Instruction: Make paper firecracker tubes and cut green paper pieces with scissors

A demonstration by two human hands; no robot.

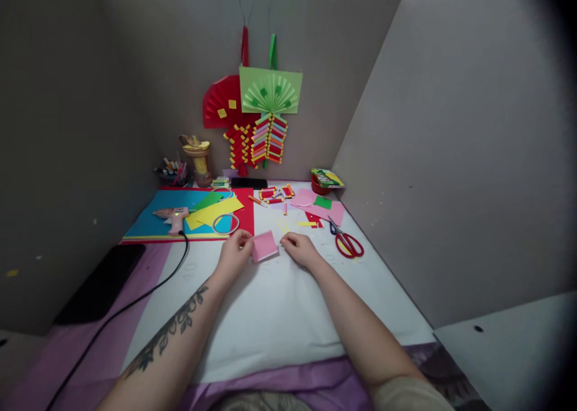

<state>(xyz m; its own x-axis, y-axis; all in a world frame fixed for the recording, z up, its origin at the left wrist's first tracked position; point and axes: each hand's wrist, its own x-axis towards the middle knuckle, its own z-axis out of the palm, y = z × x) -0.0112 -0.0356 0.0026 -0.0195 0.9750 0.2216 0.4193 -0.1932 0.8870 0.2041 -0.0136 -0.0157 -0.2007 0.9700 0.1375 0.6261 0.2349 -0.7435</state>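
A small pink paper piece (pixel 265 246), with a pale strip along its lower edge, is pinched at its left side by my left hand (pixel 235 253). It is held tilted just above the white table covering (pixel 270 321). My right hand (pixel 299 249) is close to the paper's right edge, with its fingers curled together. Whether anything is between those fingertips is too small to make out. Thin yellow strips (pixel 282 225) lie just beyond the paper. Red-handled scissors (pixel 348 244) rest to the right of my right hand, blades partly open.
A pink glue gun (pixel 177 219) lies on stacked coloured paper (pixel 148 214), its black cord (pixel 130 306) running toward me. Small paper rolls (pixel 274 200) and pink sheets (pixel 331 214) sit at the back. Paper fan decorations (pixel 270 92) hang on the grey partition (pixel 157 56).
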